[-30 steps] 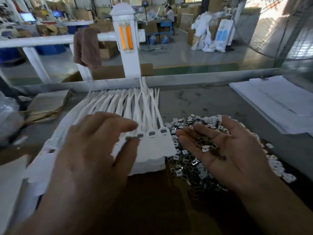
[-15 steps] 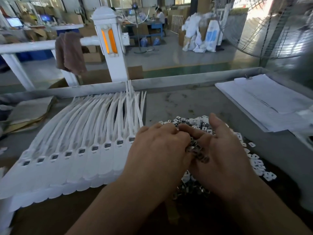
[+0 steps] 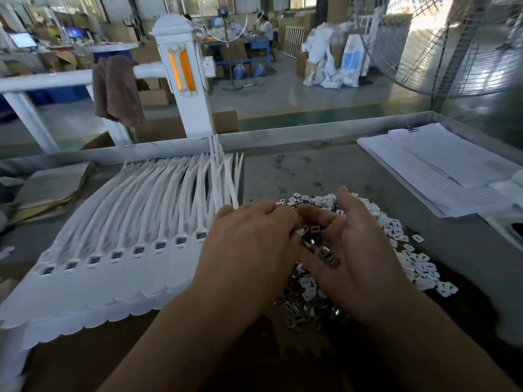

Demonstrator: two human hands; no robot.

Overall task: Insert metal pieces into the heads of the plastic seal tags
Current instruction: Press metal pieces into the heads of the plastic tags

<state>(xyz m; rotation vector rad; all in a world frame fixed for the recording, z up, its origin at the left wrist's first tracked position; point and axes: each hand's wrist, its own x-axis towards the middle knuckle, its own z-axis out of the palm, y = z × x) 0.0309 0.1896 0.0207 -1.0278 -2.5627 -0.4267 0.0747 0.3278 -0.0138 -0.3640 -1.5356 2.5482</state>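
Observation:
A fanned row of white plastic seal tags (image 3: 119, 258) lies on the left of the table, heads toward me, each with a small rectangular slot. A heap of small metal pieces (image 3: 396, 230) lies to the right of the row. My right hand (image 3: 356, 258) is cupped palm up over the heap and holds several metal pieces (image 3: 319, 244). My left hand (image 3: 249, 250) sits palm down against the right palm, its curled fingertips reaching into those pieces. The fingertips are hidden, so what they pinch cannot be seen.
A stack of white paper sheets (image 3: 441, 165) lies at the back right. Folded cardboard (image 3: 48, 185) rests at the far left. A raised metal rim (image 3: 283, 134) borders the table's far side. Beyond it stand a white post (image 3: 184, 77) and a large fan (image 3: 458, 43).
One second ago my left hand hovered over the tag heads. It has moved right to the right palm. The right hand stays cupped with its pieces.

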